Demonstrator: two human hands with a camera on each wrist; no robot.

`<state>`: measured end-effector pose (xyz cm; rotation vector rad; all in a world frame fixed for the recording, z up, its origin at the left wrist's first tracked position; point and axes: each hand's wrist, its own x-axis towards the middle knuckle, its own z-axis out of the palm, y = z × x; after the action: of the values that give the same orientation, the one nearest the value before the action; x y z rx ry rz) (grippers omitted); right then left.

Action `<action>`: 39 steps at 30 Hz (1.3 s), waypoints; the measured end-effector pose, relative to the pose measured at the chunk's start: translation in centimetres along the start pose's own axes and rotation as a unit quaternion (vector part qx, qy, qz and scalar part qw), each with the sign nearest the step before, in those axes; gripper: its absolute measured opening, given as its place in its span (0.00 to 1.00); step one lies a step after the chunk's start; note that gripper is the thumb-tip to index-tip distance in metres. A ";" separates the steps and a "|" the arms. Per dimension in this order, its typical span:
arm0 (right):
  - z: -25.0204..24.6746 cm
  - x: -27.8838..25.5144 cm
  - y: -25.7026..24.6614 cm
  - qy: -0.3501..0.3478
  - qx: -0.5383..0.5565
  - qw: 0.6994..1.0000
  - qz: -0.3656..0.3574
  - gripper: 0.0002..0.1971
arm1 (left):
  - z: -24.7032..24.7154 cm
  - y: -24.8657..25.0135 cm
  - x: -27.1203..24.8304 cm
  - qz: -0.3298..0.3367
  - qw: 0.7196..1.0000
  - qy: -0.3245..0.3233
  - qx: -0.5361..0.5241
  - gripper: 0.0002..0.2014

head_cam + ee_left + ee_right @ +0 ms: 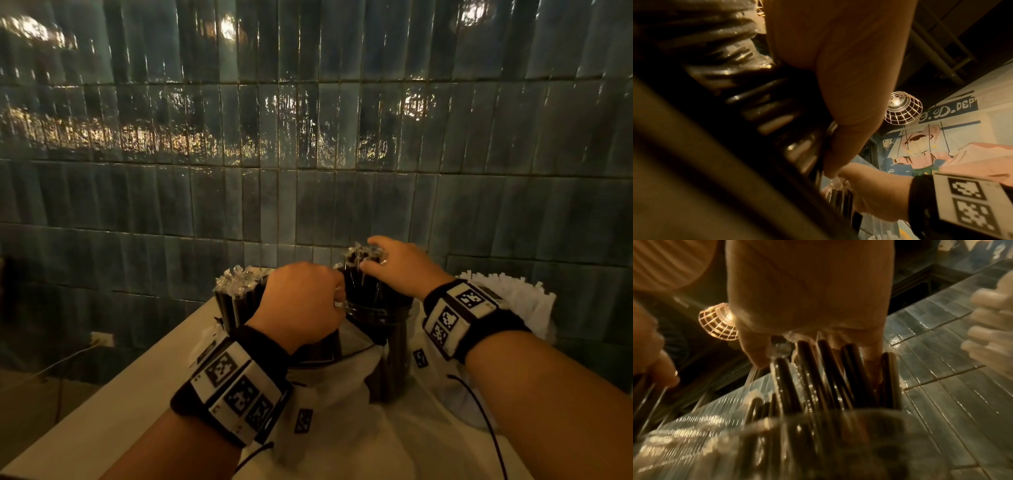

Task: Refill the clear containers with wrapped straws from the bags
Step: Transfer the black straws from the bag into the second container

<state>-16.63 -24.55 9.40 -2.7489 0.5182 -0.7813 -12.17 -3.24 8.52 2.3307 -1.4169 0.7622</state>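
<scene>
A clear container (397, 342) stands on a white bag (342, 428) in the middle of the table, with a bundle of black wrapped straws (373, 291) upright in it. My left hand (337, 296) curls round the container's rim from the left. My right hand (373, 255) sits on top of the bundle, thumb and fingers curled round the straw tips. In the right wrist view the right hand (813, 353) closes over the black straws (828, 378) above the blurred container (838, 434). The left wrist view shows my left hand (830, 162) curled against dark straws.
A second bundle of black wrapped straws (236, 298) stands just left of my left hand. White paper-wrapped straws (513, 298) stand at the right. The table (137, 394) ends close to a tiled wall (308, 171). A thin black cable (479, 404) runs by my right forearm.
</scene>
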 end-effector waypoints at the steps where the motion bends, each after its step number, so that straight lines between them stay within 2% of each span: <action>1: -0.4 -0.1 -0.1 -0.009 0.008 1.000 0.005 0.35 | 0.0 0.0 0.0 0.002 1.000 0.002 0.001 0.06; 5: -2.0 -1.0 -1.6 -0.051 0.039 0.998 -0.006 0.38 | 0.0 0.0 0.0 0.009 1.000 0.000 -0.003 0.07; 8: -2.8 -2.5 -3.4 0.019 0.036 0.999 -0.035 0.30 | -0.2 0.1 -0.1 0.007 1.000 -0.005 -0.010 0.07; 10: -2.7 -3.9 -4.5 0.066 0.085 0.992 -0.059 0.23 | -0.3 0.0 -0.2 0.004 1.000 -0.007 -0.014 0.07; 11: -2.4 -4.7 -5.1 0.067 0.119 0.989 -0.063 0.23 | -0.3 -0.1 -0.2 0.003 1.000 -0.008 -0.014 0.07; 14: -0.6 -6.9 -6.5 -0.001 0.218 0.974 -0.055 0.27 | -0.4 -0.1 -0.2 0.002 1.000 -0.010 -0.007 0.06; 17: 1.7 -8.6 -7.0 -0.058 0.319 0.945 -0.042 0.29 | -0.3 -0.2 -0.2 0.003 1.000 -0.012 -0.007 0.04; 21: 3.7 -9.6 -7.1 -0.101 0.378 0.919 -0.041 0.33 | -0.3 -0.7 -0.3 -0.004 0.999 -0.023 -0.048 0.06; 24: 4.5 -9.7 -7.4 -0.104 0.409 0.906 -0.036 0.35 | -0.3 -1.0 -0.5 -0.009 0.998 -0.012 -0.063 0.06; 26: 4.9 -9.7 -7.6 -0.109 0.415 0.903 -0.028 0.37 | -0.3 -1.3 -0.6 -0.008 0.997 -0.006 -0.078 0.10; 29: 5.4 -9.8 -7.7 -0.116 0.401 0.909 -0.019 0.35 | -0.6 -1.6 -0.7 0.004 0.995 -0.007 -0.104 0.18; 34: 5.7 -9.6 -7.5 -0.126 0.411 0.903 0.000 0.33 | -0.8 -1.7 -0.7 0.014 0.993 -0.005 -0.118 0.24; 39: 6.0 -9.5 -7.1 -0.091 0.421 0.903 -0.006 0.23 | -1.1 -1.6 -0.9 0.012 0.993 -0.016 -0.116 0.29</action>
<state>-18.97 -13.57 2.34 -1.9779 0.0753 -0.5545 -11.36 -1.32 8.89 2.1606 -1.4651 0.5362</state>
